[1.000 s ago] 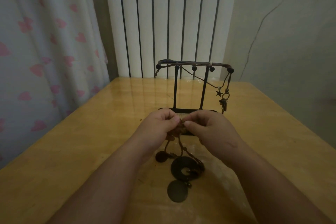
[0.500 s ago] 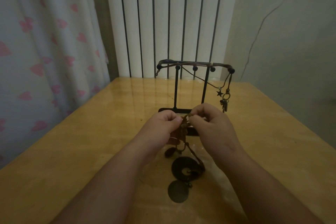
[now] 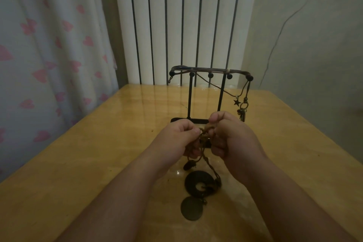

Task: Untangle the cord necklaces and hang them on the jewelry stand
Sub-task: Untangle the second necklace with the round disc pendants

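Pinching tangled brown cord necklaces [image 3: 204,131] in curled fingers of left hand [image 3: 176,140], right hand [image 3: 232,139]. Could cinch knot if yanked.

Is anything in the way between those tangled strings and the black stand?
Nothing visible. The tangled brown cords hang before the black metal stand; a star-charm necklace hangs at its right end.

The tangled cord necklaces [image 3: 204,135] are brown, bunched and raised above the surface [image 3: 98,163]. Strands trail down to an oval pendant [image 3: 188,166], a ring pendant [image 3: 191,182] and a disc pendant [image 3: 192,209]. The black jewelry stand [image 3: 189,100] is upright just behind. A hung necklace [image 3: 245,102] with a star charm [image 3: 237,102] occupies its right end.
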`<action>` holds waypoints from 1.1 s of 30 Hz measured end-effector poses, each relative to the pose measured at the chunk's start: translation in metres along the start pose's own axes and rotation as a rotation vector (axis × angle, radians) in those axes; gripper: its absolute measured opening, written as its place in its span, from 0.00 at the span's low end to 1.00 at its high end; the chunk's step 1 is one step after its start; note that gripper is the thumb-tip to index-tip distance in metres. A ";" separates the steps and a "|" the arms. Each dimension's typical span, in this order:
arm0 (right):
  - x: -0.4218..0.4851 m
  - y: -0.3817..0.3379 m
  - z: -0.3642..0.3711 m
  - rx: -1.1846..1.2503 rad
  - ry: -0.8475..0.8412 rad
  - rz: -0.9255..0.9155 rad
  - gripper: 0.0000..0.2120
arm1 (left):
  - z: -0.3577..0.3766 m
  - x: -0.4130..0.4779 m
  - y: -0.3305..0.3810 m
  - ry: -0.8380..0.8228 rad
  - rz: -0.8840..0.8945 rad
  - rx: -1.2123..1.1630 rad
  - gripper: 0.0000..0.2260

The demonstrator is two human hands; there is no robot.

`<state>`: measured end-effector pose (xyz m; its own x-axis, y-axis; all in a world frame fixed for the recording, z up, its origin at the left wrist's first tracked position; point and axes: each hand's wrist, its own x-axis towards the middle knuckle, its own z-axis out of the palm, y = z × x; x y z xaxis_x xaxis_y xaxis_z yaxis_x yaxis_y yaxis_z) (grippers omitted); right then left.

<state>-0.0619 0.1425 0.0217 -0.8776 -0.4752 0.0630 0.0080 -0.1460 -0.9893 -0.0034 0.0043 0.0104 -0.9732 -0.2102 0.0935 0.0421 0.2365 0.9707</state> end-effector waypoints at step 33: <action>0.002 0.003 -0.007 -0.367 0.123 0.031 0.11 | 0.000 0.003 -0.002 0.150 0.011 -0.098 0.08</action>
<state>-0.0670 0.1471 0.0182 -0.9306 -0.3640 0.0380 -0.1170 0.1974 -0.9733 -0.0064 0.0029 0.0085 -0.9282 -0.3489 0.1289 0.0816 0.1471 0.9857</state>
